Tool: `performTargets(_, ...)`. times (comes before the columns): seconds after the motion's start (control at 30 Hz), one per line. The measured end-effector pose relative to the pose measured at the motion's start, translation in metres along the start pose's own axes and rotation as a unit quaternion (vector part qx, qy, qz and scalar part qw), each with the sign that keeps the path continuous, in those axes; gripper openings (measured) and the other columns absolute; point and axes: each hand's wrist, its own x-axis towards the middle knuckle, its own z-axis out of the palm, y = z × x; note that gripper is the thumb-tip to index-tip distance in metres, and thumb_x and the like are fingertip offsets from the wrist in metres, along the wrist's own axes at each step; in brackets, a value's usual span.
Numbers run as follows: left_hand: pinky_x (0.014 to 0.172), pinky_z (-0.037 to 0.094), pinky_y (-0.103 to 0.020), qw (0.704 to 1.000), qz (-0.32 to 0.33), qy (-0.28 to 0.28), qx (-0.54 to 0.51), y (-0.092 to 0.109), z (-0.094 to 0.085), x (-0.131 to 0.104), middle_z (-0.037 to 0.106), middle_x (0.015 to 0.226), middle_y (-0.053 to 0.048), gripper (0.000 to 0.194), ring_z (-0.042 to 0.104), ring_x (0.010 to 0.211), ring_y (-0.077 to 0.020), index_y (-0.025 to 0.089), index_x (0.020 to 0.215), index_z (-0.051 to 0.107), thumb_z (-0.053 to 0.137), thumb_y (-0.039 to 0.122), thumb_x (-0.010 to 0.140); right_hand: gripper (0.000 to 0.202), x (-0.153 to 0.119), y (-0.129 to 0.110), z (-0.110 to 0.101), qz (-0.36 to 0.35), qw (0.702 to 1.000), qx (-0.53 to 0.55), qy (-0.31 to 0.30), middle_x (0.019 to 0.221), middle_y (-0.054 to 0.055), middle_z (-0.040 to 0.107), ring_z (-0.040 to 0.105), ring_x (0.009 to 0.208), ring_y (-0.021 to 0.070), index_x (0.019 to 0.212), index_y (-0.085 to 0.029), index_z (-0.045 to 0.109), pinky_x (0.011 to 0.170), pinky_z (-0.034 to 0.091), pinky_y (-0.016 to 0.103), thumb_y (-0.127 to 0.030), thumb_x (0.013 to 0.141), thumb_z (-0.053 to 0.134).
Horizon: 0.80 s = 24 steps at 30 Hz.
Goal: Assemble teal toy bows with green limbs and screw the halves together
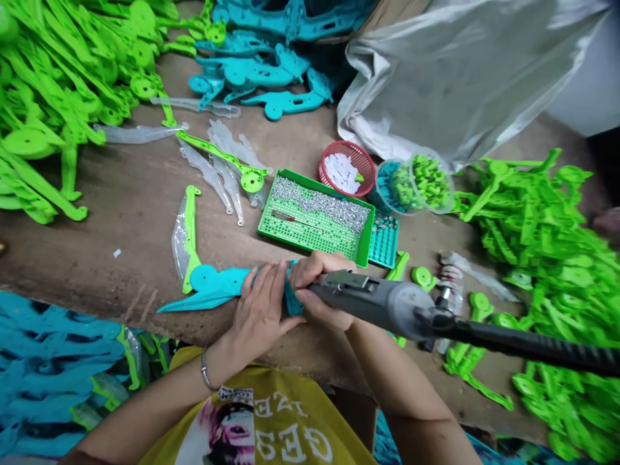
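A blue plastic part (217, 285) with a pointed end lies along the near edge of the table. My left hand (259, 300) rests over its middle, fingers closed across it and holding it down. My right hand (323, 287) is wrapped round the front of a grey electric screwdriver (382, 300), whose black cable runs off to the right. The tool's tip is hidden by my fingers, close to the blue part. Touching the part's left end is a green plastic arm (190, 236) with a clear piece along it.
Beyond my hands is a green tray (310, 248) of small screws with a hand screwdriver (285, 217) in it. A blue tray (385, 248), red basket (368, 168) and clear tubs (448, 194) stand nearby. Green parts (557, 258) pile up on both sides; a white sack (450, 77) stands behind.
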Motion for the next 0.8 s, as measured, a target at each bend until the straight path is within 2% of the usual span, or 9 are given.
performTargets(0.07, 0.114, 0.031, -0.048, 1.000, -0.005, -0.009, 0.009, 0.001, -0.002, 0.001, 0.055, 0.141, -0.023, 0.095, 0.051, 0.133, -0.0331, 0.005, 0.154, 0.020, 0.063, 0.056, 0.087, 0.015, 0.008, -0.008, -0.005, -0.021, 0.999, 0.029, -0.003, 0.055, -0.004, 0.058, 0.054, 0.046, 0.0135, 0.086, -0.024, 0.062, 0.048, 0.048, 0.030, -0.027, 0.074, 0.071)
performTargets(0.1, 0.113, 0.031, -0.048, 1.000, -0.005, -0.014, 0.013, 0.002, -0.002, 0.002, 0.055, 0.141, -0.023, 0.097, 0.051, 0.132, -0.0335, 0.004, 0.154, 0.021, 0.064, 0.057, 0.086, 0.017, 0.013, -0.010, -0.008, -0.040, 0.997, 0.053, 0.036, 0.054, -0.006, 0.056, 0.053, 0.045, 0.0137, 0.092, -0.025, 0.061, 0.048, 0.048, 0.030, -0.027, 0.077, 0.069)
performTargets(0.2, 0.113, 0.031, -0.048, 0.999, 0.000, -0.020, 0.026, 0.003, -0.005, 0.005, 0.056, 0.140, -0.024, 0.101, 0.053, 0.130, -0.0339, 0.002, 0.153, 0.022, 0.065, 0.059, 0.083, 0.019, 0.030, -0.007, -0.016, -0.105, 0.967, 0.088, 0.215, 0.051, -0.008, 0.052, 0.049, 0.041, 0.0132, 0.095, -0.027, 0.058, 0.048, 0.047, 0.031, -0.029, 0.079, 0.069)
performTargets(0.27, 0.114, 0.030, -0.047, 0.999, 0.000, -0.021, 0.033, 0.003, -0.006, 0.005, 0.056, 0.140, -0.024, 0.101, 0.053, 0.129, -0.0337, 0.002, 0.154, 0.022, 0.066, 0.059, 0.083, 0.019, 0.039, 0.002, -0.020, -0.110, 0.954, 0.078, 0.269, 0.051, -0.008, 0.051, 0.048, 0.041, 0.0131, 0.093, -0.027, 0.057, 0.048, 0.045, 0.031, -0.028, 0.078, 0.070)
performTargets(0.47, 0.114, 0.029, -0.048, 0.999, -0.002, -0.032, 0.038, 0.003, -0.006, 0.005, 0.055, 0.141, -0.023, 0.097, 0.053, 0.130, -0.0339, 0.003, 0.154, 0.023, 0.064, 0.059, 0.085, 0.027, 0.039, 0.032, -0.022, -0.039, 0.964, 0.051, 0.257, 0.052, -0.008, 0.052, 0.050, 0.043, 0.0144, 0.092, -0.025, 0.051, 0.049, 0.045, 0.032, -0.036, 0.078, 0.071)
performTargets(0.8, 0.118, 0.023, -0.050, 0.998, 0.009, -0.034, 0.054, 0.003, -0.004, 0.005, 0.054, 0.143, -0.022, 0.087, 0.048, 0.134, -0.0347, 0.002, 0.149, 0.035, 0.059, 0.059, 0.087, 0.025, 0.040, 0.042, -0.026, -0.031, 0.972, 0.037, 0.232, 0.051, -0.010, 0.051, 0.049, 0.041, 0.0128, 0.087, -0.026, 0.050, 0.048, 0.043, 0.030, -0.034, 0.078, 0.072)
